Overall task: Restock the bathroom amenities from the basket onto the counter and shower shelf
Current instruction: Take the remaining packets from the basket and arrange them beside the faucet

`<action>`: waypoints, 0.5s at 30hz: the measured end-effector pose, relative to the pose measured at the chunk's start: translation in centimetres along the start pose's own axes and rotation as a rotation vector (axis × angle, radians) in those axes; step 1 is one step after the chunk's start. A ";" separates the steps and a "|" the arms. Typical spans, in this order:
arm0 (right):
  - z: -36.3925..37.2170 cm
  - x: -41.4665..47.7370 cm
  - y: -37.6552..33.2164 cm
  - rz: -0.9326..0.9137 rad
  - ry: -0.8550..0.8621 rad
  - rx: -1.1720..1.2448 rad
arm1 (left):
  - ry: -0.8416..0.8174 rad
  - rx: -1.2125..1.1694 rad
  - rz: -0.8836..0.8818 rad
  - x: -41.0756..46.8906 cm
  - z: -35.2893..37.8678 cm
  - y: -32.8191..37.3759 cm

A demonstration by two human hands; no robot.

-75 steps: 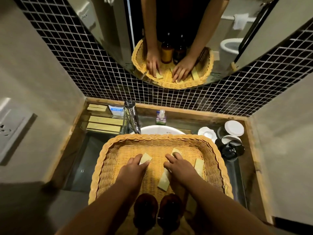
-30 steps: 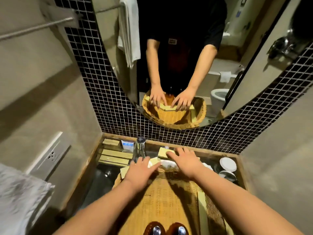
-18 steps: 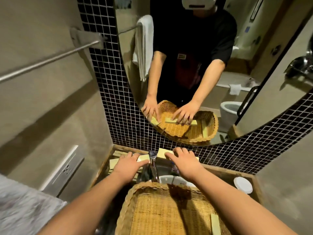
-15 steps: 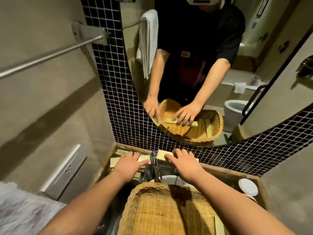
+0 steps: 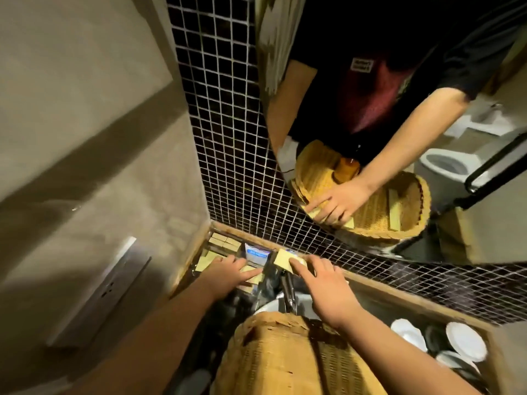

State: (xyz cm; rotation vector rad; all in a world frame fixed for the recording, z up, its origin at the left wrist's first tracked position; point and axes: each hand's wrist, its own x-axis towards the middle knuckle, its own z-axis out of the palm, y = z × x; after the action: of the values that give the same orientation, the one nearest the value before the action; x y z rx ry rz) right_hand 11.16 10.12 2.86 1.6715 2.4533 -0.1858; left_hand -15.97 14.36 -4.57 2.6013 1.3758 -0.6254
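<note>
The woven basket (image 5: 273, 354) sits over the sink, below my arms. My left hand (image 5: 225, 273) rests on a flat yellow amenity packet (image 5: 252, 276) lying on the counter's far-left corner, fingers pressing it down. My right hand (image 5: 319, 283) holds another yellow packet (image 5: 282, 259) by its near edge, above the counter behind the chrome tap (image 5: 288, 292). Several similar yellow packets (image 5: 224, 242) are stacked in the corner by the wall. A small white-and-blue box (image 5: 256, 253) stands between my hands.
The wooden-edged counter (image 5: 399, 295) meets a black mosaic tile wall (image 5: 228, 138). The mirror (image 5: 399, 124) reflects me and the basket. White cup lids and glasses (image 5: 456, 343) stand at the right. A wall socket plate (image 5: 97, 295) is on the left wall.
Both hands lifted packets out of the basket and carried them forward and left to the counter's back corner. The left packet now lies on the counter; the view swung left.
</note>
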 end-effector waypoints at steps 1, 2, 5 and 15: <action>0.2 0.3 0.1 0.008 0.007 -0.001 | -0.022 0.005 0.007 0.3 0.4 -0.3; 0.4 0.4 0.2 0.015 0.012 0.000 | -0.055 0.002 0.013 0.5 0.8 -0.6; 0.7 0.6 0.0 0.008 0.011 0.021 | -0.122 -0.017 0.046 1.1 1.7 -1.2; 1.2 0.7 -0.8 0.052 0.036 0.126 | -0.173 -0.074 0.094 2.1 3.0 -2.5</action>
State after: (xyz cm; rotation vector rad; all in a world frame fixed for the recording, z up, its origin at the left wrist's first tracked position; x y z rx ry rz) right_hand 10.27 10.28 1.52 1.8023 2.4685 -0.3125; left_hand -17.80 16.48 -7.98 2.4721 1.1955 -0.7506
